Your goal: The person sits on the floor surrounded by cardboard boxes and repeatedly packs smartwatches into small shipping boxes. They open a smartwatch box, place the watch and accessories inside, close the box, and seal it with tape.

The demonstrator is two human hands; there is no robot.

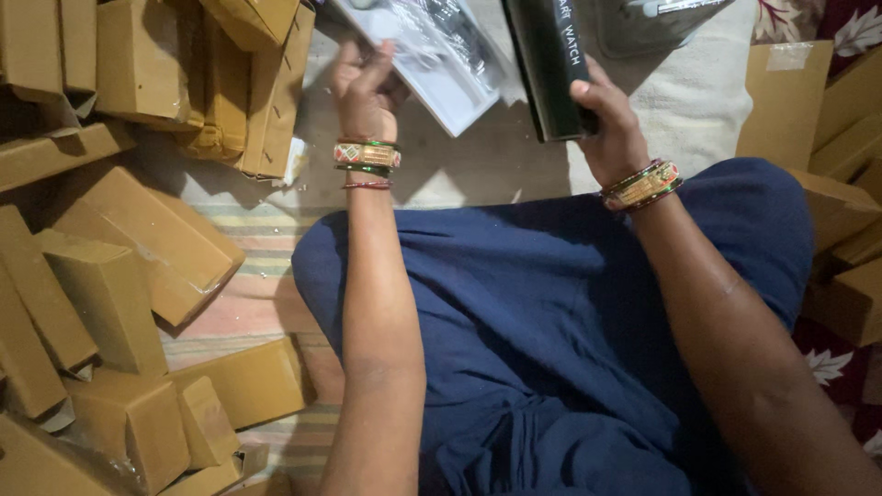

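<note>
My left hand grips the near edge of a white tray wrapped in clear plastic, with a dark object inside it. My right hand is closed around a long black box with white lettering, held upright beside the tray. Both wrists wear coloured bangles. I sit cross-legged in blue trousers on the floor, arms stretched forward over my knees.
Many brown cardboard boxes lie piled at the left and several more at the right. A white cloth and a striped mat cover the floor. A clear plastic lid lies at the top.
</note>
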